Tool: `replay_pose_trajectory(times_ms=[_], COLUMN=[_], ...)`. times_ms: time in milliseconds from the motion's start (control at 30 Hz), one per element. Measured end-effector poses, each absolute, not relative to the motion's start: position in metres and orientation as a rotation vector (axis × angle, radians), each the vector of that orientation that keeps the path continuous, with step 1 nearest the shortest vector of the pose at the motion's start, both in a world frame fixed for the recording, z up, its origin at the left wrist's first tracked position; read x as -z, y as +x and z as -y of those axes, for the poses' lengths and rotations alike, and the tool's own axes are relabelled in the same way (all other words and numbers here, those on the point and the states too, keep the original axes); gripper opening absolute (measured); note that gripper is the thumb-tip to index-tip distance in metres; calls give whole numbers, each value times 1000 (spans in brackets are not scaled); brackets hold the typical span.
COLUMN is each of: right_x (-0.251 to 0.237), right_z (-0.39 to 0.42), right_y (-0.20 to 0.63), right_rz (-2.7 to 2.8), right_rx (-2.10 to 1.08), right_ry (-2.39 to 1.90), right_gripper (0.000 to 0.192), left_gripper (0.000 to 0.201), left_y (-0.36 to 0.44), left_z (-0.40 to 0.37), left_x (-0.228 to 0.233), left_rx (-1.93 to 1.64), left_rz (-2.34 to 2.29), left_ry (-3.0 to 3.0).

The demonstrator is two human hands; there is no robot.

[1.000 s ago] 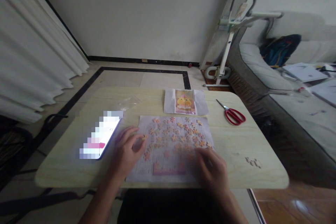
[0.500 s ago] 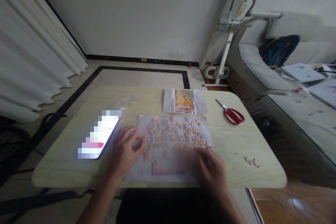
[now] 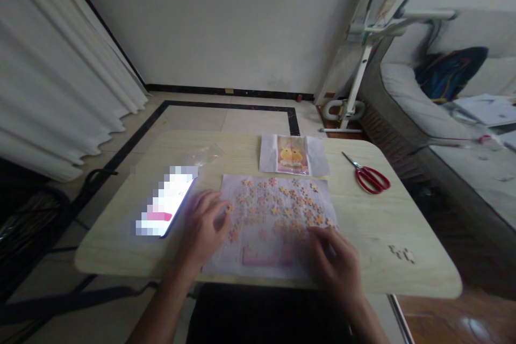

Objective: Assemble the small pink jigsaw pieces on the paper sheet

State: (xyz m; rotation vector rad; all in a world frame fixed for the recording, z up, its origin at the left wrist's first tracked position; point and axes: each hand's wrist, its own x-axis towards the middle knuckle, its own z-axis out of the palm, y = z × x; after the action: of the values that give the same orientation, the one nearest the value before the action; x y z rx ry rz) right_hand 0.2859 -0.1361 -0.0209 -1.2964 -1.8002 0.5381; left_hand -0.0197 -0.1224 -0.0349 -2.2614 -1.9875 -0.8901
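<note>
Several small jigsaw puzzle pieces (image 3: 275, 210), mostly orange, yellow and pink, are spread over a white sheet of paper (image 3: 231, 181) on the table. My left hand (image 3: 207, 223) rests at the sheet's left side, thumb and index finger curled together at a puzzle piece (image 3: 229, 209). At the lower right of the sheet, my right hand (image 3: 334, 258) has its fingers pinched; what they hold, if anything, is hidden. Between the hands, near the sheet's front edge, lies a joined pink strip of puzzle (image 3: 266, 256).
Behind the sheet lies a picture card (image 3: 292, 155) with a yellow figure on white paper. A lit phone (image 3: 167, 201) and a clear plastic bag (image 3: 203, 155) are at left. Red-handled scissors (image 3: 373, 179) and a few loose pieces (image 3: 402, 253) lie on the right of the table (image 3: 427, 277).
The whole view has shifted, so the table appears further right. My right hand is less blurred, still at the sheet's lower right. My left hand keeps its curled pose by the same piece.
</note>
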Motion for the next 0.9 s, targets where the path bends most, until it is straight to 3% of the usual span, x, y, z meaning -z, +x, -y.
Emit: replay_pose_trajectory(times_ms=[567,900], right_x=[21,22], right_z=[137,135], right_y=[286,285], right_rz=[1799,1806], right_rx=[-564,-537], right_ry=[-1291,-1286], right_gripper=[12,10], left_gripper=[7,18], left_y=[-17,-19], left_z=[123,122], left_x=[34,36], left_rx=[1060,1014], left_rz=[2011,2057], left_ry=[-2212,-2236])
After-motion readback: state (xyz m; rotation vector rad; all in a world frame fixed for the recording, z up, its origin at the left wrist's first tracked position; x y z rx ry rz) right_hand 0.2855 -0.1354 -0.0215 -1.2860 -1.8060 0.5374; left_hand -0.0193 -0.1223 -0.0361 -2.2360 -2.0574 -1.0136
